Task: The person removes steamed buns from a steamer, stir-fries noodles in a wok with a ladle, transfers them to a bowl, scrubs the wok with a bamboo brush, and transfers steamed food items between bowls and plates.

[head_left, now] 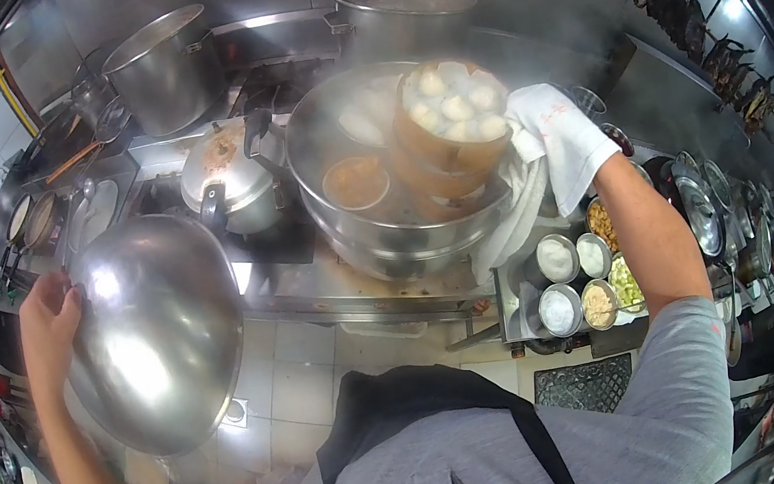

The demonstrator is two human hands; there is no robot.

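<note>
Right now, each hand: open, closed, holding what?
Left hand: closed on the metal lid.
Right hand: under white cloth, against the steamer; grip hidden.

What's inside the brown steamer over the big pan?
Pale, rounded buns fill the top of the steamer. They cover whatever lies beneath, and its walls hide the lower part, so I can't tell.

Grey short-sleeved shirt (425,479) — dark apron (412,400), thin black straps.

1 head camera looks forward and down, above both hands.
</note>
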